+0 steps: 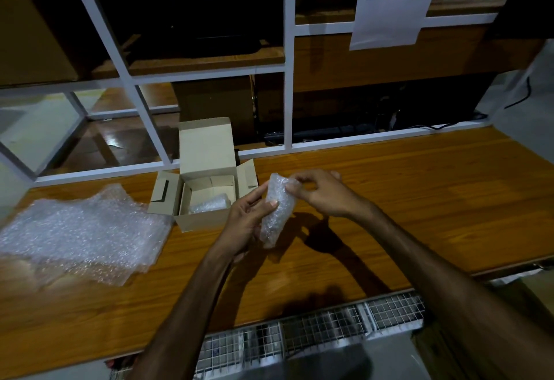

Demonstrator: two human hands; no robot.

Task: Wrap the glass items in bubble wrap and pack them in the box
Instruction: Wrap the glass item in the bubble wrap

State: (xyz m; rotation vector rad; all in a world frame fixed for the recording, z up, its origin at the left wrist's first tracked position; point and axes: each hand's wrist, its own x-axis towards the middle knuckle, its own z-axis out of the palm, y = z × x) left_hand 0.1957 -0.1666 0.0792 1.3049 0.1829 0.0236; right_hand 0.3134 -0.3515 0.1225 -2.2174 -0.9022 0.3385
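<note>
**Both hands hold a wrapped item above the table**

The left hand [244, 217] grasps a small long bundle of clear bubble wrap [277, 210] from its left side, with the thumb laid across the front of it. The right hand [319, 192] pinches the far, upper end of the same bundle with its fingertips. What is inside the bundle cannot be seen through the wrap. The bundle is tilted and held over the brown wooden table [404, 199], just to the right of the open beige cardboard box [207, 187]. The lid of the box stands up at its far side, and one more wrapped bundle [209, 204] lies inside it. On the left of the table, a loose pile of clear bubble wrap sheets [78, 232] lies flat, touching the left side of the box.
</note>
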